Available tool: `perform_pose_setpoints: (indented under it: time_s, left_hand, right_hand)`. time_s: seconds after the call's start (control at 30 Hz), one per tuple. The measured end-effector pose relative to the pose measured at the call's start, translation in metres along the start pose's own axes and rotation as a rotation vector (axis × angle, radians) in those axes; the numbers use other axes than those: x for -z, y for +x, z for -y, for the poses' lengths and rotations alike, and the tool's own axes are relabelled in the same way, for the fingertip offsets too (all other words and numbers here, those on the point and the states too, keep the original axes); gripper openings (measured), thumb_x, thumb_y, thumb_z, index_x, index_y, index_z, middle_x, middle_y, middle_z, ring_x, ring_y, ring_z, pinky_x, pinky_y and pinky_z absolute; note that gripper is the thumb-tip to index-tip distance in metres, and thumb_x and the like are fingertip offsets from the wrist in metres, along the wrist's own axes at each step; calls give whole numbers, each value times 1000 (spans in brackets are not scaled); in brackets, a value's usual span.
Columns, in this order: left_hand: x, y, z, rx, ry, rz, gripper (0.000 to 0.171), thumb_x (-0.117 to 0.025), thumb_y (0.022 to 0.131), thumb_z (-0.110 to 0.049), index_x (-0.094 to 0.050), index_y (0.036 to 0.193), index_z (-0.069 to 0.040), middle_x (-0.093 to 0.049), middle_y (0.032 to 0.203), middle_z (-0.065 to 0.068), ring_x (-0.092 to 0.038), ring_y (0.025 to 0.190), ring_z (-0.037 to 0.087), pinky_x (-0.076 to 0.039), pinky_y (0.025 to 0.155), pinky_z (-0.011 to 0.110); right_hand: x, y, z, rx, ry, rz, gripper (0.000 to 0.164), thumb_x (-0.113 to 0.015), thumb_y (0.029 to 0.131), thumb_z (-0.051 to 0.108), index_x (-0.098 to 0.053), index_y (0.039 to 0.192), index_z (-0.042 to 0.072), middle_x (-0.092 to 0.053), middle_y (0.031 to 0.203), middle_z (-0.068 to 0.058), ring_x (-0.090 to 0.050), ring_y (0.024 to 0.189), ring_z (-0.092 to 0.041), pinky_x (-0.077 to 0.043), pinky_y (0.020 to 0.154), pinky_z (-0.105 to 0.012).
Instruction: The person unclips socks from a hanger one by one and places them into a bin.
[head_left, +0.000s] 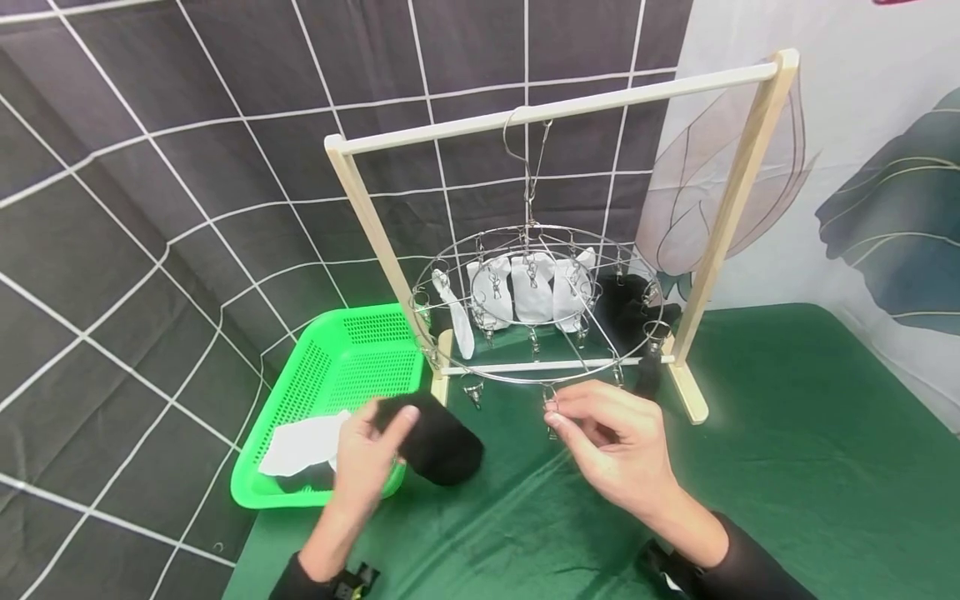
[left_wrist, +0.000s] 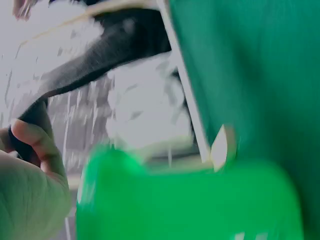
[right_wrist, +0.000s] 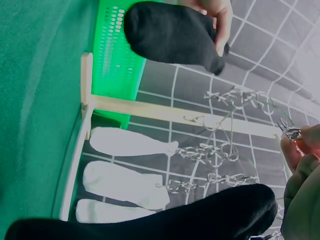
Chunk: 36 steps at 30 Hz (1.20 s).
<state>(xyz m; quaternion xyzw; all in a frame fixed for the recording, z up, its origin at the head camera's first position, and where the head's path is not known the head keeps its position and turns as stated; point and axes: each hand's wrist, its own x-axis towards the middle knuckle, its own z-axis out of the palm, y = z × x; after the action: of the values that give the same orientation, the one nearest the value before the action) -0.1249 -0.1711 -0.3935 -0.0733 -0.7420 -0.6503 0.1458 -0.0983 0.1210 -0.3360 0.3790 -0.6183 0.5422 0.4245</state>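
Observation:
Between thumb and fingers, my left hand (head_left: 363, 458) (left_wrist: 32, 185) pinches a black sock (head_left: 438, 442) (right_wrist: 172, 35) by its narrow end, beside the green basket's right side. My right hand (head_left: 618, 450) (right_wrist: 305, 195) pinches a small metal clip (head_left: 551, 421) (right_wrist: 291, 132) at the near rim of a round wire hanger (head_left: 525, 379). Several white socks (head_left: 533, 287) (right_wrist: 127, 141) hang from clips at its far and left sides. Dark socks (head_left: 626, 304) hang at its right; one dark sock (right_wrist: 200, 215) crosses the foreground of the right wrist view.
The hanger hooks over the top bar (head_left: 637, 96) of a wooden stand, whose right foot (head_left: 690, 396) rests on a green cloth (head_left: 795, 467). At left, a green basket (head_left: 330, 333) (left_wrist: 190, 205) contains a white sock (head_left: 303, 444) and something dark. A grid-patterned curtain (head_left: 247, 158) hangs behind.

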Motion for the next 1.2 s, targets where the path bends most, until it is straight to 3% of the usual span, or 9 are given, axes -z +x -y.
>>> perform_pose_setpoints:
  time_s: [0.13, 0.27, 0.47, 0.57, 0.7, 0.87, 1.0, 1.1, 1.2]
  left_hand:
    - [38, 12, 1, 71, -3, -212, 22, -74, 82, -15, -67, 95, 2, -59, 55, -6, -53, 41, 8, -48, 34, 19]
    - [70, 22, 8, 159, -9, -323, 25, -76, 79, -20, -67, 91, 1, -63, 64, -2, -53, 49, 10, -42, 35, 15]
    - [101, 28, 21, 311, 87, -388, 36, -78, 77, -27, -62, 89, 3, -54, 52, -5, -41, 36, 8, -33, 31, 17]
    - [111, 28, 26, 346, 211, -387, 45, -76, 78, -31, -64, 101, 6, -63, 62, -4, -47, 37, 5, -39, 32, 16]
    - [121, 29, 29, 382, 410, -344, 52, -72, 81, -39, -67, 118, -3, -72, 81, -13, -60, 56, 1, -47, 42, 13]
    - [126, 32, 31, 378, 603, -390, 39, -68, 83, -44, -72, 112, -18, -74, 80, -18, -61, 86, -4, -44, 66, 12]
    - [120, 33, 27, 198, 713, -438, 35, -67, 85, -37, -71, 112, -16, -77, 97, 1, -67, 94, 10, -49, 77, 24]
    - [104, 31, 19, -73, 759, -441, 30, -69, 85, -26, -71, 112, -12, -75, 104, 6, -70, 76, 21, -52, 68, 31]
    - [78, 28, -1, -381, 746, -384, 30, -71, 82, -16, -71, 112, -11, -74, 106, 8, -58, 48, 16, -46, 46, 27]
  right_hand:
    - [-1, 0, -1, -4, 3, 0, 26, -74, 56, -21, -73, 75, -3, -69, 72, -18, -39, 45, -6, -27, 37, -12]
    - [-2, -1, 0, -8, 3, 4, 26, -74, 56, -20, -73, 76, -3, -69, 72, -17, -39, 45, -6, -27, 37, -12]
    - [-2, -1, -1, -7, 2, 12, 27, -75, 56, -20, -73, 76, -3, -68, 72, -17, -40, 45, -6, -28, 38, -13]
    - [-3, -1, -1, -3, -1, 14, 26, -75, 56, -20, -73, 76, -2, -68, 72, -17, -40, 46, -6, -29, 38, -13]
    - [-3, 0, -1, 12, 2, 17, 25, -75, 57, -19, -73, 76, -3, -68, 72, -17, -41, 46, -6, -30, 39, -13]
    - [-1, 0, -1, 24, -1, 18, 24, -75, 58, -18, -73, 76, -3, -68, 72, -17, -41, 46, -7, -30, 39, -13]
    - [-1, 0, -1, 33, 0, 17, 23, -76, 58, -18, -73, 76, -3, -68, 72, -17, -41, 46, -7, -30, 39, -13]
    - [-1, -1, -2, 41, 2, 15, 23, -76, 58, -17, -73, 75, -3, -68, 71, -17, -42, 46, -7, -30, 39, -13]
    - [-2, 0, -2, 48, -3, 14, 22, -76, 58, -17, -73, 75, -3, -68, 71, -17, -42, 46, -7, -30, 39, -13]
